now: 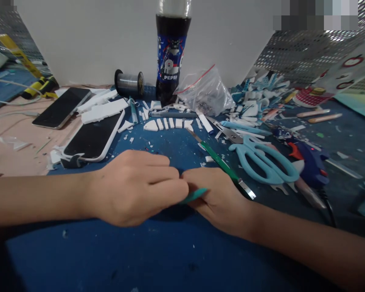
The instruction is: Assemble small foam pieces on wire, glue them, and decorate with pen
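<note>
Head view. Shows a dark blue counter (109, 259), smooth, specked with crumbs. Carries a row of white foam pieces (166, 123), cut into a fish outline: pointed head, narrow slices, forked tail. Includes a heap of white and blue foam scraps (249, 99), jagged, matte; also a crinkled clear zip bag (205, 95) with a red seal line, and a spool (129, 84) of fine shiny line. At right, has scissors (261, 160) with looped light-blue plastic handles, beside a dark blue glue gun (310, 156) with an orange-red trigger. Nearer the middle, has a slim green-handled tool (219, 158), slanted, just past the right hand (219, 198). At left, shows a dark phone (61, 107) and a white-cased phone (94, 134), the latter partly under white foam slabs (105, 111).

Reads "PEPSI" on the blue label of the plastic bottle (170, 61), upright, dark liquid inside.

Shows a thin teal piece (196, 195) between the fists, tapered at its visible end. Emerges from under the left hand (140, 188), runs across the right thumb-index gap. Looks pinched by both, knuckles curled and touching; can't see the inner fingertips.
</note>
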### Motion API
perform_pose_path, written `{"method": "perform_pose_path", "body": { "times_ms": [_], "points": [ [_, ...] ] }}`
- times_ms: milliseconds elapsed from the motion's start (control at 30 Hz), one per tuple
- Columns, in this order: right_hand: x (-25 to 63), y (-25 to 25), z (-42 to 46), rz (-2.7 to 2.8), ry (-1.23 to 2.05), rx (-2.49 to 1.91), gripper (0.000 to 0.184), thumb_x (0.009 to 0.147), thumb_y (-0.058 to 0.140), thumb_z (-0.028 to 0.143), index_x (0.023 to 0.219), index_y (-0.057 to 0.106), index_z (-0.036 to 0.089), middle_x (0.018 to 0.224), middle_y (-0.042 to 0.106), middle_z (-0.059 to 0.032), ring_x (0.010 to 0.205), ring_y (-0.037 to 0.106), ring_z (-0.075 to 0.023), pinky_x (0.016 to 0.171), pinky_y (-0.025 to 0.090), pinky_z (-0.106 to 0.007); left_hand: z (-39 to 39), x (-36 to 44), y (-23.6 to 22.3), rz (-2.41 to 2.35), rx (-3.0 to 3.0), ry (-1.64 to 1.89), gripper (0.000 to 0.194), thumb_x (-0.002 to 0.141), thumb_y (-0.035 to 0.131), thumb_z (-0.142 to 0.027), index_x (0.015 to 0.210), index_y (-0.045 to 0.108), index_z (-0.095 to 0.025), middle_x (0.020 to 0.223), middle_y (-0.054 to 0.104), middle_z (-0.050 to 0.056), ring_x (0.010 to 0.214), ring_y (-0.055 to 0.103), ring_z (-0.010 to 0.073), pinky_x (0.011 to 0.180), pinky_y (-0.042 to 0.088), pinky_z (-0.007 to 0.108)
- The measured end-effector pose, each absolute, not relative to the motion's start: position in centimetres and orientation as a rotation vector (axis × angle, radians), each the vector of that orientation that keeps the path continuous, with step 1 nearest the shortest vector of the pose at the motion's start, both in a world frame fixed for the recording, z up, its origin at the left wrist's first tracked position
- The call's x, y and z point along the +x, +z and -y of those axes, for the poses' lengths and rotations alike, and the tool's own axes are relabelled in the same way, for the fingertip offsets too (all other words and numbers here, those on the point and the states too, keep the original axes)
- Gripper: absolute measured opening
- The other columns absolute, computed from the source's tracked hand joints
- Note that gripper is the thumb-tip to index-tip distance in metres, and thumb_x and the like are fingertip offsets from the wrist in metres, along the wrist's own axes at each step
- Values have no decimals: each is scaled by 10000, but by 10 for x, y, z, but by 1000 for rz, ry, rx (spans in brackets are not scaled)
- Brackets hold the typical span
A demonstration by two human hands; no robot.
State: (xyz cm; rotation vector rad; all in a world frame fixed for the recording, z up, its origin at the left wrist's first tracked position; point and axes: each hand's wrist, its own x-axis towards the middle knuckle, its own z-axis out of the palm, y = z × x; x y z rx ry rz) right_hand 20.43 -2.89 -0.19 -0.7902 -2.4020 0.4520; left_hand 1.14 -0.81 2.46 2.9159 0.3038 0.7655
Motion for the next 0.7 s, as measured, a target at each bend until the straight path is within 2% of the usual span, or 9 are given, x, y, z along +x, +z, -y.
{"method": "perform_pose_path", "body": {
  "times_ms": [100,233,400,533,700],
  "points": [
    [205,0,29,2347,569,-748,366,987,356,276,676,522,179,612,555,14,569,532,-85,518,371,-187,1,6,32,-497,2706,831,200,904,417,-155,712,461,-191,596,465,-14,518,396,107,489,329,243],
    [206,1,28,2196,721,-886,384,982,396,285,641,531,172,606,543,18,619,540,-89,607,421,-206,-7,3,42,-671,2597,865,232,927,433,-183,699,471,-198,553,409,-49,454,317,69,442,285,206],
    [206,3,23,1983,991,-977,464,991,330,406,680,581,170,678,585,-27,718,555,-132,692,462,-270,-13,6,43,-672,2578,890,308,926,445,-226,620,442,-193,484,318,-66,418,257,69,425,247,217],
    [206,0,18,1802,1297,-896,387,989,328,427,824,572,177,769,604,-20,734,594,-122,712,491,-273,-16,8,36,-613,2681,869,280,925,442,-185,646,452,-195,520,355,-66,430,290,67,442,234,205],
    [205,-4,23,1822,1147,-1039,299,983,330,432,1029,546,230,1014,590,-51,971,552,-173,898,461,-355,-15,9,32,-615,2753,959,250,924,450,-193,674,436,-198,547,393,-54,457,324,74,460,258,203]
  ]
}}
